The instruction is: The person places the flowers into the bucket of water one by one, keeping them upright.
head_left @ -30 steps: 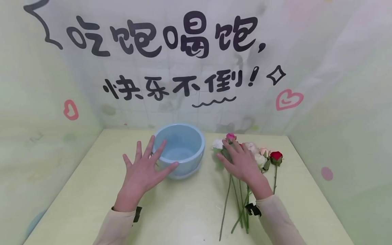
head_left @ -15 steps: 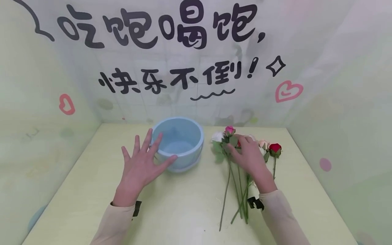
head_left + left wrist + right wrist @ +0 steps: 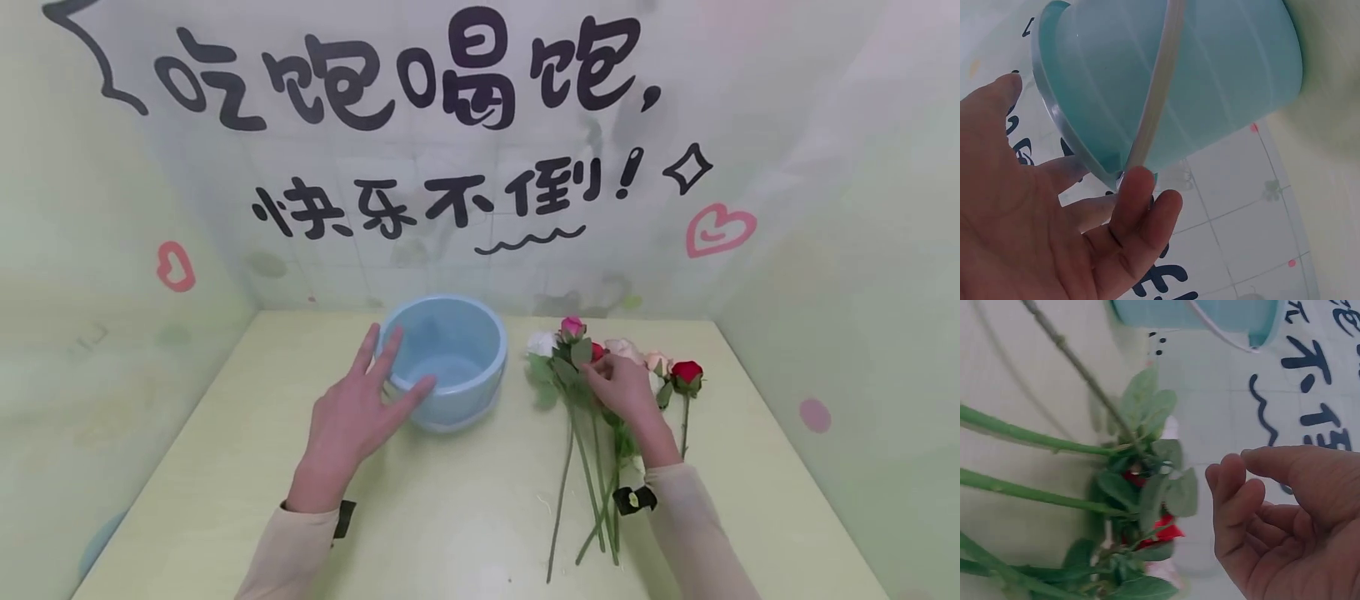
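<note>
Right grip: my right hand (image 3: pixel 624 387), fingers curled in, thumb tip and fingertip close together; I hold nothing that shows between them.
Flowers, position: on the desk (image 3: pixel 465 517), below and about my right grip; most heads lie ahead of it and to both sides, stems running back toward me.
Nearest to right grip: dark green leaves (image 3: pixel 581 353), just beside my fingertips; the right wrist view shows a gap there.
Left of right grip: one bright pink rose (image 3: pixel 572 327), upright in outline; one white bloom (image 3: pixel 542 343) beside it, broad leaves (image 3: pixel 543 375) under it.
Ahead of right grip: one red bloom (image 3: pixel 597 352), partly hidden by my hand; one pale pink bloom (image 3: pixel 622 350).
Right of right grip: one peach bloom (image 3: pixel 657 362); farther out, one red rose (image 3: pixel 686 375), its stem set apart from the others.
Left grip: my left hand (image 3: pixel 348 421), fingers spread, holding nothing, at the near left side of the bucket.
Bucket: light blue (image 3: pixel 450 412), upright, left of the flowers, between my two hands; pale handle (image 3: pixel 1159 81) hangs along its side, a left fingertip overlapping its end; contact I cannot tell.
Sleeves: pale (image 3: pixel 288 546), on both arms.
Backdrop: black characters (image 3: pixel 480 71) on a light ground.
</note>
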A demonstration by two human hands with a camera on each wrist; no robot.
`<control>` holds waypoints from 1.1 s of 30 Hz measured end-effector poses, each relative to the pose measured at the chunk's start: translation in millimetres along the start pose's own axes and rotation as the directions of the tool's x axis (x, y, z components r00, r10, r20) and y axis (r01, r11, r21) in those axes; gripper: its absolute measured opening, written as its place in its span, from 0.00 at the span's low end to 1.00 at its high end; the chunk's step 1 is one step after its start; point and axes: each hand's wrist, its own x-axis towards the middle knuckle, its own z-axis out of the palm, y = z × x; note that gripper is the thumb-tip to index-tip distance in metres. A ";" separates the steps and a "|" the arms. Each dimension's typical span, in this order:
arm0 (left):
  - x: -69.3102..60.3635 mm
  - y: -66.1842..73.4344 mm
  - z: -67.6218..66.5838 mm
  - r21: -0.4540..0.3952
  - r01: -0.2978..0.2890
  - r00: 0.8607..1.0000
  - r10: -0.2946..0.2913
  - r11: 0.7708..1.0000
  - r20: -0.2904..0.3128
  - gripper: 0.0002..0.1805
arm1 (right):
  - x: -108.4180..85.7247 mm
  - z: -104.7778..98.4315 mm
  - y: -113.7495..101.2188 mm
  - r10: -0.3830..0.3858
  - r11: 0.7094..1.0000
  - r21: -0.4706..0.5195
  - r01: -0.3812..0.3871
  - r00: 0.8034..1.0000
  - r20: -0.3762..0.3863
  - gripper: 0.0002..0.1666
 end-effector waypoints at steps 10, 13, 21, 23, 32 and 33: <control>-1.3 -3.3 13.9 -0.017 0.017 0.999 -0.018 1.000 -0.030 0.57 | 3.0 16.0 20.2 0.147 0.981 0.120 -0.156 0.986 0.077 0.20; 0.7 -4.0 15.8 -0.025 0.007 0.999 -0.008 1.000 -0.040 0.57 | 2.8 17.3 20.2 0.158 0.975 0.143 -0.173 0.982 0.105 0.21; 7.2 -3.6 15.6 -0.057 -0.011 0.998 0.008 0.998 -0.061 0.57 | 1.2 20.9 18.1 0.196 0.960 0.177 -0.215 0.973 0.119 0.19; 7.9 -3.5 15.5 -0.064 -0.009 0.998 0.005 0.998 -0.061 0.58 | -0.1 23.3 18.7 0.205 0.956 0.187 -0.226 0.971 0.124 0.18; 6.4 -3.6 16.7 -0.126 -0.014 1.000 0.010 0.992 -0.029 0.58 | -6.5 39.6 30.9 0.245 0.917 0.281 -0.283 0.955 0.165 0.19; 6.3 -3.5 16.9 -0.130 -0.015 1.000 0.012 0.991 -0.027 0.58 | -7.1 40.8 31.9 0.246 0.913 0.292 -0.287 0.955 0.168 0.19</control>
